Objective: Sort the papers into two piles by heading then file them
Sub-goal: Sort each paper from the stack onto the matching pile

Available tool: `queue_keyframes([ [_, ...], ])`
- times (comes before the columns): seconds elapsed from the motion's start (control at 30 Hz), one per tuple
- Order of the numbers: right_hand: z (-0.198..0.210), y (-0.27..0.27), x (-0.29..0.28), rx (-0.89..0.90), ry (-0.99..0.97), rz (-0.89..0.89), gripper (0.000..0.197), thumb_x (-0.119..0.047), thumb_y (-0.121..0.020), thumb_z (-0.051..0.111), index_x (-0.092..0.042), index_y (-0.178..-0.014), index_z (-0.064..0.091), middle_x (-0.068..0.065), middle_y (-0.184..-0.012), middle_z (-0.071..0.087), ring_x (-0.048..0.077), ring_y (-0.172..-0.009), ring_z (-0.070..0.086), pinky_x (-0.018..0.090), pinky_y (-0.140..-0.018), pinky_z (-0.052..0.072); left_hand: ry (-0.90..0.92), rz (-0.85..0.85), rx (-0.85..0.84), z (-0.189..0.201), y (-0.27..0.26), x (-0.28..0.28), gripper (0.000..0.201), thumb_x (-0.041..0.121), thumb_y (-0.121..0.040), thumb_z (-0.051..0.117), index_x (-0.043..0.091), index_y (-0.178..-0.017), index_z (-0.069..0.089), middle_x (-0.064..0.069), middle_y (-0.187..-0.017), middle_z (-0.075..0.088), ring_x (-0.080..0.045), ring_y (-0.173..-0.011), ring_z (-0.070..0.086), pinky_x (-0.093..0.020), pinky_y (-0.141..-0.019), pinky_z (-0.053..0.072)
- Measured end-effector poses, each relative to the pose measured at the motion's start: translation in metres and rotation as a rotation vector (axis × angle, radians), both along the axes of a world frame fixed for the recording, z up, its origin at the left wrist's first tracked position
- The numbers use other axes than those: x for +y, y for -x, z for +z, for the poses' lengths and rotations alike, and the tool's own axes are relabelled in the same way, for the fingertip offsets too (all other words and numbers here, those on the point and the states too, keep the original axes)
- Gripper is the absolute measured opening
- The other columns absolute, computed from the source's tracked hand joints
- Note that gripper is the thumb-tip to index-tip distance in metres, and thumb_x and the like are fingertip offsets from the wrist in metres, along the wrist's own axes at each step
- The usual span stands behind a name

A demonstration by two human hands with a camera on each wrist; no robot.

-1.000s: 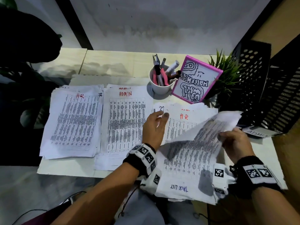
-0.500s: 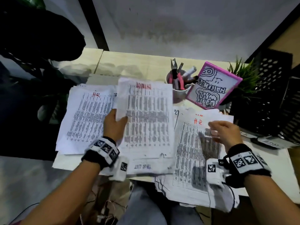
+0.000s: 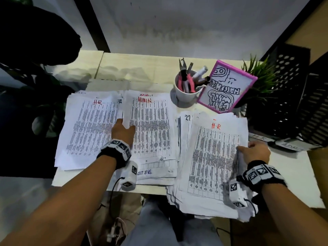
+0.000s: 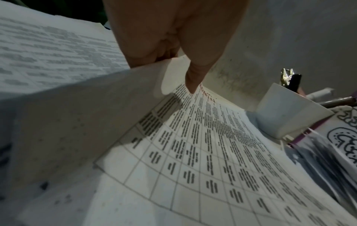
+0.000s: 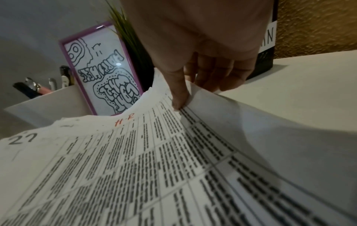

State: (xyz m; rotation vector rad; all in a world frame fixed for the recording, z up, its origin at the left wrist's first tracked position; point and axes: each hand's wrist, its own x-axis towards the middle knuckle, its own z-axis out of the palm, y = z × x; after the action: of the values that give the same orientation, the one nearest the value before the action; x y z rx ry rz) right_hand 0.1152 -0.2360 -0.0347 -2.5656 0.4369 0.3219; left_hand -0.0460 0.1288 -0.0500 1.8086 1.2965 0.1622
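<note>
Three paper stacks lie on the table. The HR pile [image 3: 90, 128] is on the left and the ADMIN pile [image 3: 150, 132] in the middle. The unsorted stack [image 3: 213, 157] on the right has an HR sheet [image 5: 135, 160] on top. My left hand [image 3: 122, 130] pinches the left edge of the top ADMIN sheet [image 4: 212, 152], thumb [image 4: 193, 82] above and fingers beneath; the sheet lies almost flat on its pile. My right hand [image 3: 253, 151] pinches the lifted right edge of the HR sheet, thumb [image 5: 177, 97] on top and fingers under it.
Behind the papers stand a white cup [image 3: 188, 93] of pens and pliers, a pink-framed drawing [image 3: 225, 87] and a small green plant [image 3: 260, 77]. Black perforated file trays [image 3: 298, 96] at the right carry HR [image 3: 259, 138] and ADMIN [image 3: 291, 147] labels. A dark plant [image 3: 35, 86] stands left.
My left hand carried an ADMIN sheet from the right stack over to the middle pile and lowered it. My right hand let that sheet go and took the edge of the HR sheet below.
</note>
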Motion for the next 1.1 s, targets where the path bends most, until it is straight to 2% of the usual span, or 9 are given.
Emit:
queue_keyframes([
  [0.1,0.004,0.000,-0.005,-0.076,-0.035,0.035,0.027,-0.013,-0.074,0.077,-0.002,-0.097,0.067,0.021,-0.093,0.068,0.035,-0.089,0.062,0.037,-0.075,0.047,-0.065,-0.001,0.069,0.000,-0.002,-0.006,0.043,0.017,-0.084,0.060,0.004,-0.122,0.046,-0.021,-0.115,0.057,-0.033,-0.092,0.057,-0.040,-0.076,0.054],
  [0.17,0.006,0.001,-0.011,-0.127,-0.073,0.046,0.025,-0.012,-0.076,0.075,-0.004,-0.098,0.067,0.019,-0.089,0.067,0.033,-0.084,0.061,0.035,-0.072,0.046,-0.243,-0.018,0.220,0.001,-0.005,-0.010,0.066,0.019,-0.082,0.062,0.006,-0.139,0.032,-0.021,-0.141,0.038,-0.036,-0.125,0.039,-0.051,-0.101,0.039],
  [0.27,0.006,0.004,-0.024,-0.198,-0.206,0.107,0.004,-0.010,-0.077,0.072,-0.014,-0.075,0.072,0.013,-0.071,0.065,0.031,-0.071,0.060,0.034,-0.067,0.046,-0.408,-0.110,0.182,0.012,-0.016,-0.028,0.075,0.021,-0.085,0.061,0.010,-0.147,0.020,-0.013,-0.153,0.021,-0.033,-0.141,0.017,-0.052,-0.114,0.019],
  [0.37,0.010,0.012,-0.032,-0.176,-0.531,0.038,0.037,0.006,-0.076,0.069,-0.023,-0.054,0.060,-0.013,-0.050,0.058,0.002,-0.052,0.054,0.017,-0.059,0.046,-0.390,-0.279,-0.156,0.016,-0.034,-0.056,0.059,0.008,-0.084,0.058,0.006,-0.139,0.037,-0.014,-0.144,0.035,-0.030,-0.134,0.030,-0.044,-0.109,0.032],
  [0.47,0.018,0.021,-0.032,-0.178,-0.743,-0.020,0.034,0.027,-0.071,0.055,-0.007,-0.065,0.057,-0.017,-0.051,0.061,-0.008,-0.053,0.055,0.007,-0.060,0.047,-0.240,-0.367,-0.350,0.024,-0.059,-0.091,0.040,-0.001,-0.085,0.054,0.003,-0.124,0.052,-0.014,-0.127,0.049,-0.020,-0.108,0.051,-0.027,-0.089,0.045],
  [0.6,0.020,0.026,-0.032,-0.229,-0.910,-0.095,0.050,0.034,-0.056,0.028,-0.005,-0.053,0.061,-0.011,-0.059,0.065,-0.001,-0.061,0.061,0.012,-0.060,0.050,-0.114,-0.496,-0.252,0.022,-0.084,-0.126,0.024,0.004,-0.090,0.049,0.003,-0.110,0.063,-0.013,-0.112,0.065,-0.027,-0.097,0.062,-0.031,-0.085,0.048],
  [0.77,0.013,0.028,-0.048,-0.121,-0.994,-0.076,0.053,0.030,-0.053,0.033,-0.012,-0.038,0.060,-0.003,-0.063,0.064,0.011,-0.064,0.059,0.017,-0.058,0.048,-0.065,-0.468,0.002,0.010,-0.096,-0.146,0.021,0.018,-0.092,0.052,0.002,-0.102,0.061,-0.015,-0.106,0.064,-0.031,-0.098,0.059,-0.033,-0.080,0.044],
  [0.9,0.016,0.031,-0.053,-0.058,-1.016,-0.064,0.052,0.029,-0.059,0.034,-0.011,-0.034,0.056,0.006,-0.076,0.065,0.014,-0.068,0.062,0.019,-0.057,0.050,0.009,-0.469,0.017,0.002,-0.099,-0.152,0.044,0.029,-0.081,0.070,0.002,-0.112,0.054,-0.014,-0.114,0.057,-0.029,-0.103,0.056,-0.033,-0.085,0.044],
  [1.1,0.019,0.034,-0.052,-0.028,-1.025,-0.077,0.055,0.030,-0.063,0.032,-0.010,-0.031,0.051,0.009,-0.088,0.057,0.020,-0.071,0.060,0.018,-0.057,0.051,-0.010,-0.314,-0.064,0.000,-0.091,-0.156,0.019,0.009,-0.073,0.071,0.007,-0.090,0.062,-0.008,-0.080,0.065,-0.027,-0.078,0.064,-0.024,-0.064,0.046],
])
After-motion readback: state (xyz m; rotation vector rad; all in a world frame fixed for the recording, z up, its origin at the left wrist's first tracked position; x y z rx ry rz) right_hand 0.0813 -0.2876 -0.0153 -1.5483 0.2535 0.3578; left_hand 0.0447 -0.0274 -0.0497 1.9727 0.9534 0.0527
